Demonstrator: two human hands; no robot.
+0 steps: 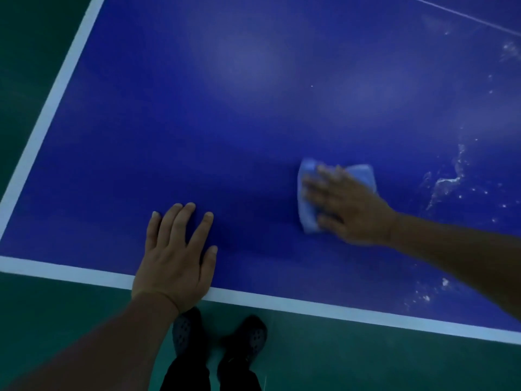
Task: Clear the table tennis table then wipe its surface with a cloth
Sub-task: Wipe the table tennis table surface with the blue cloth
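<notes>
While the right hand presses flat on a folded light blue cloth, the left hand rests palm down on the blue table near its front edge. Right hand: fingers straight and spread a little, lying across the cloth, pointing left; blurred, so the exact fingertip placement is hard to tell. Cloth sticks out past the fingertips on the left side and above the hand; the rest is hidden under the palm. Cloth sits on the table surface right of centre, well apart from the left hand.

Left hand: fingers straight, spread moderately wide, holding nothing, thumb out to the right. Heel of the palm covers the white edge line along the front of the table; wrist hangs off the edge. Another white line runs up the left side of the table.

White streaks and specks show on the table surface right of the cloth, with more spots near the upper right corner and near the front edge at lower right. A thin white line crosses the far top right of the table.

Green floor below and left of the table. Two dark perforated shoes and dark trouser legs show just below the table's front edge, under the left wrist. Lighting is dim.
</notes>
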